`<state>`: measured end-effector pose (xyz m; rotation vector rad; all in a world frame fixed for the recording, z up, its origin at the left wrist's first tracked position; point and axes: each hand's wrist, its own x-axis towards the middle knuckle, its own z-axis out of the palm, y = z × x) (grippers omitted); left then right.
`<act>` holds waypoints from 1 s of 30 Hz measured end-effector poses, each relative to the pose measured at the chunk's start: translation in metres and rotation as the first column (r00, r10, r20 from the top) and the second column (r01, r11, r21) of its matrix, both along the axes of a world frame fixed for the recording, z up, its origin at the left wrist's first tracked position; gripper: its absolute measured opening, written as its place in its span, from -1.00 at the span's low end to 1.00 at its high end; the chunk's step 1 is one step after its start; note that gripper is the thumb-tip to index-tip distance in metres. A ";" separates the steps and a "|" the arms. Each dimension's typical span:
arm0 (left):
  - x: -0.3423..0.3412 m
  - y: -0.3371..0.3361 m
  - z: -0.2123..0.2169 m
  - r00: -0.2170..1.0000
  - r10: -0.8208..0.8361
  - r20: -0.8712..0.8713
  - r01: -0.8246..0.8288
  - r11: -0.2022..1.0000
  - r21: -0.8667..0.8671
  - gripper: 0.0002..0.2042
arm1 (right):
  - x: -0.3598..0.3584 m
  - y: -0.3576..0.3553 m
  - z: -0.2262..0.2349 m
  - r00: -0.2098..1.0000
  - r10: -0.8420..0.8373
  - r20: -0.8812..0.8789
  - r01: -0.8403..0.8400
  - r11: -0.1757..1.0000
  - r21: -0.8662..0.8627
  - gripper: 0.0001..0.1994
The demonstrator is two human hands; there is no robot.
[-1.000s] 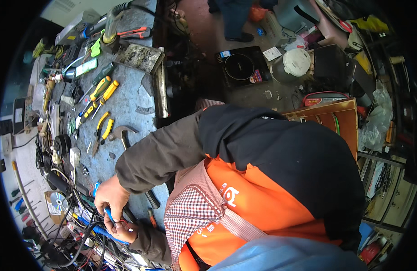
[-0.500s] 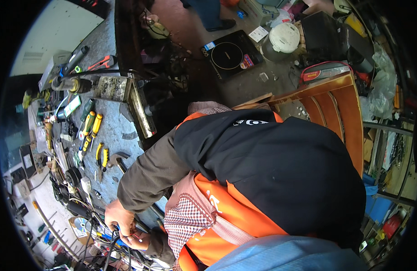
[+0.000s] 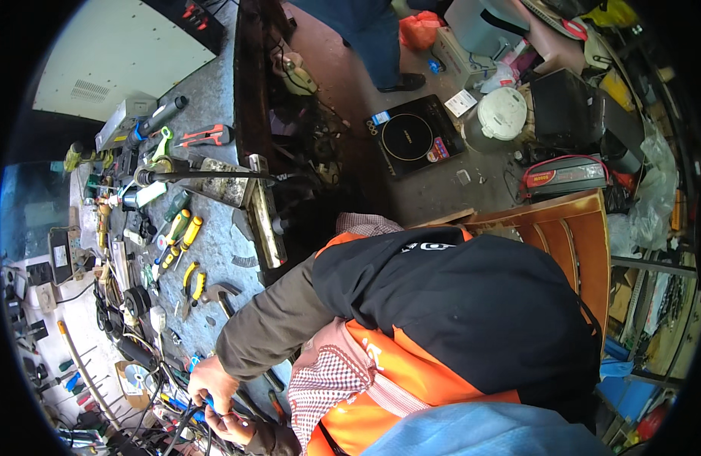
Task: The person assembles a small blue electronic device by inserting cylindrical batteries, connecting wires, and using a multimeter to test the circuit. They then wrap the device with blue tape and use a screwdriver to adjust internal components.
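Note:
My right hand (image 3: 212,382), at the end of a dark brown sleeve, is closed with its fingertips on a small blue piece (image 3: 208,400), whose kind I cannot make out. Just below it is my left hand (image 3: 230,427), its fingers bent in close to the same spot. What the left fingers grip is too small to tell. A tangle of dark cables (image 3: 179,425) runs beside both hands over the cluttered bench. Nearby on the blue-grey bench top lie a hammer (image 3: 221,291) and yellow-handled pliers (image 3: 192,286).
Screwdrivers (image 3: 189,232) and a red-and-grey cutter (image 3: 206,136) lie farther up the bench, near a metal vise (image 3: 221,182). On the floor are a black induction cooker (image 3: 408,137) and a lidded white bucket (image 3: 501,114). A wooden chair (image 3: 563,220) stands at right; another person's leg (image 3: 373,45) shows above.
The whole view has shifted, so the bench and floor sit lower and farther right. More of the other person's legs shows. My hands stay together, and the blue piece shows more clearly.

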<state>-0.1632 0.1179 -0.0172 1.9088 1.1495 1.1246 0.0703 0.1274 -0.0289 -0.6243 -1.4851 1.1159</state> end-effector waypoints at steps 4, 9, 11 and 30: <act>0.010 -0.012 -0.007 0.991 0.132 0.032 -0.134 0.990 0.044 -0.40 | -0.009 0.004 -0.008 0.998 0.063 0.009 -0.062 0.998 -0.018 -0.30; -0.005 -0.015 -0.013 0.985 -0.013 0.172 0.012 1.000 0.006 -0.45 | -0.012 0.002 -0.010 0.998 0.054 0.042 -0.055 0.998 0.005 -0.31; -0.007 -0.013 -0.015 0.989 0.016 0.150 -0.020 0.999 0.027 -0.45 | -0.015 0.001 -0.011 0.998 0.042 0.038 -0.043 0.999 0.004 -0.32; 0.008 -0.007 -0.025 0.994 0.071 0.086 -0.076 0.995 0.064 -0.45 | 0.011 -0.008 0.000 0.995 0.100 0.001 -0.100 0.995 0.019 -0.26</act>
